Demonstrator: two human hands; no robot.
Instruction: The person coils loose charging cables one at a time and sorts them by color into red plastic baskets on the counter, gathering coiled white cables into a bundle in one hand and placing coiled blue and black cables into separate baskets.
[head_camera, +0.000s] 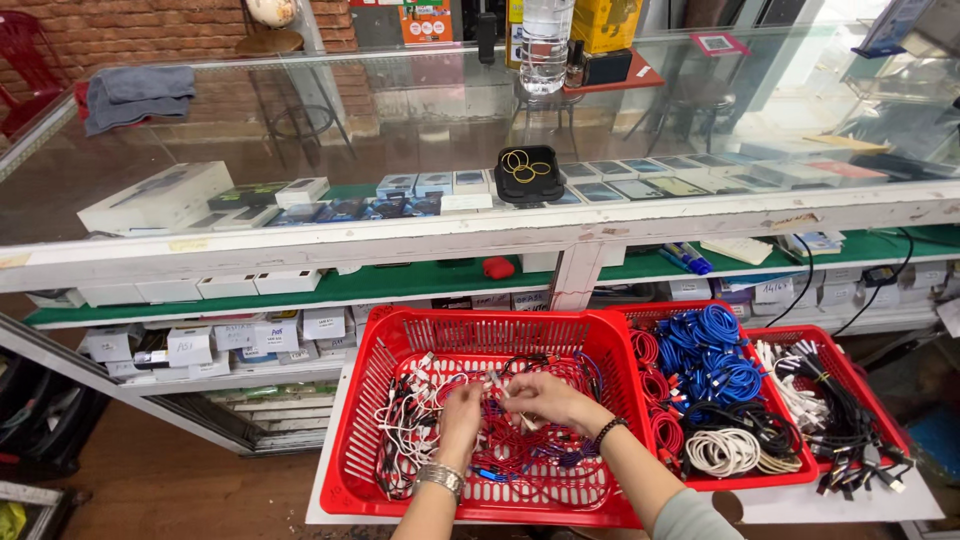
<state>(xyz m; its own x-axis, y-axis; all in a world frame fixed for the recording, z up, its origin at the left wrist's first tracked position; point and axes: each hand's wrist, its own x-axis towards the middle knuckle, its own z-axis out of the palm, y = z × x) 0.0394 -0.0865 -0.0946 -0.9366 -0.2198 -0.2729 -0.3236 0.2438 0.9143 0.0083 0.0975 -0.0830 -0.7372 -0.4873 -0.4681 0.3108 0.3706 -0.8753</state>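
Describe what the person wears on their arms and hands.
The left hand is bare, with a silver metal band on its wrist. The right hand is bare too, with a dark beaded bracelet at the wrist and a grey-green sleeve near the elbow.

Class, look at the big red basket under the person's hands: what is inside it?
The red basket holds tangled cables, mostly red, some white and black. Both hands cover the middle, hiding what they grip.

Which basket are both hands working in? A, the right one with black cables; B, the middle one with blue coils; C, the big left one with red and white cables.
C: both the left hand and right hand are down among the tangled cables in the large left basket.
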